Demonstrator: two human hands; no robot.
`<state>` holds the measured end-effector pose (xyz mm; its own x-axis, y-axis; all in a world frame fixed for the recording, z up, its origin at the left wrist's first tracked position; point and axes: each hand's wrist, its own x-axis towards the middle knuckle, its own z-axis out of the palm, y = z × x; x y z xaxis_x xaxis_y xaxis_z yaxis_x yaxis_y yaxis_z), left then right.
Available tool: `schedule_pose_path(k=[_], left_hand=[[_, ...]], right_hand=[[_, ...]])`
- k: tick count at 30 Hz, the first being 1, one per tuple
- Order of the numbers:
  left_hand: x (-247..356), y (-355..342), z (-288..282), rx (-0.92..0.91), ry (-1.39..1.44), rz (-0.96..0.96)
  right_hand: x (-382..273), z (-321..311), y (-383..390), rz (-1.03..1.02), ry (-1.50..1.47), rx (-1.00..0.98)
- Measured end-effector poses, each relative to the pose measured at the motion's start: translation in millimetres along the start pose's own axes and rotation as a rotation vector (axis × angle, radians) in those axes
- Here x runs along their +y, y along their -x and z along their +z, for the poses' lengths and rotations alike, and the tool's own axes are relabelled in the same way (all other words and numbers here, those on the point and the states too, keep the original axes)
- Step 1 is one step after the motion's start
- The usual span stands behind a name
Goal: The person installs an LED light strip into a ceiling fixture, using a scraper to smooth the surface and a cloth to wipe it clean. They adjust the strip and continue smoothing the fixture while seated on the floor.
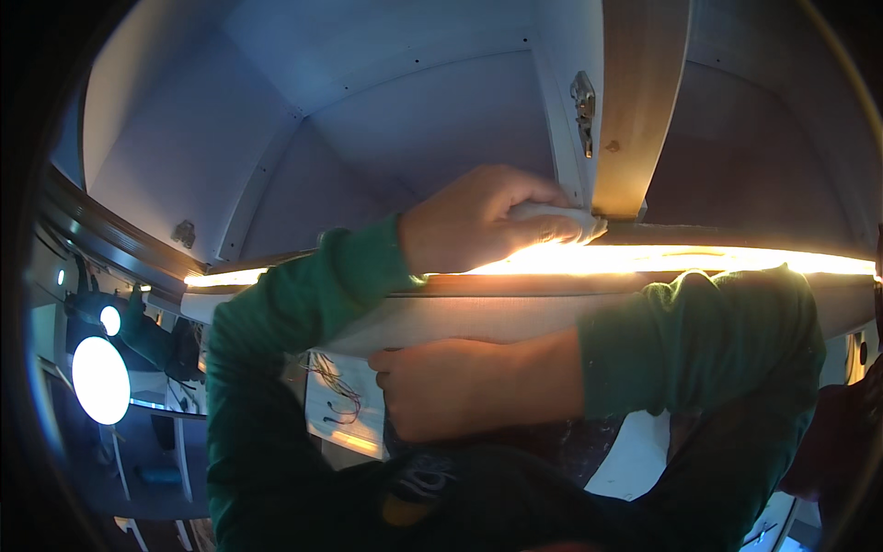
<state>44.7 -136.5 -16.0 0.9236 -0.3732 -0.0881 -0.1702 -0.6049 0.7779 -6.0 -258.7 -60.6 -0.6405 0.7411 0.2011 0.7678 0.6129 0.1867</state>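
I look up into a white open cabinet. My left hand, in a green sleeve, is shut on a small white object, perhaps a cloth, and presses it on the cabinet's lower front edge beside a wooden door edge. A glowing warm light strip runs along that edge. Below it, my right hand is curled into a fist against the underside of the pale panel. Whether it holds anything is hidden.
A metal hinge sits on the cabinet divider, and another hinge is on the left wall. Bright round lamps shine at the lower left. Thin loose wires hang before a white board. A dark shape fills the bottom.
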Motion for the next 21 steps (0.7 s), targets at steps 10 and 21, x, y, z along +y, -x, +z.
schedule_pose_path(k=[10,21], left_hand=[[12,13,-20,-0.039,0.03,-0.235],[15,41,-22,0.03,-0.046,-0.286]], right_hand=[[0,-3,6,-0.024,0.116,0.036],[2,2,5,-0.019,0.058,0.104]])
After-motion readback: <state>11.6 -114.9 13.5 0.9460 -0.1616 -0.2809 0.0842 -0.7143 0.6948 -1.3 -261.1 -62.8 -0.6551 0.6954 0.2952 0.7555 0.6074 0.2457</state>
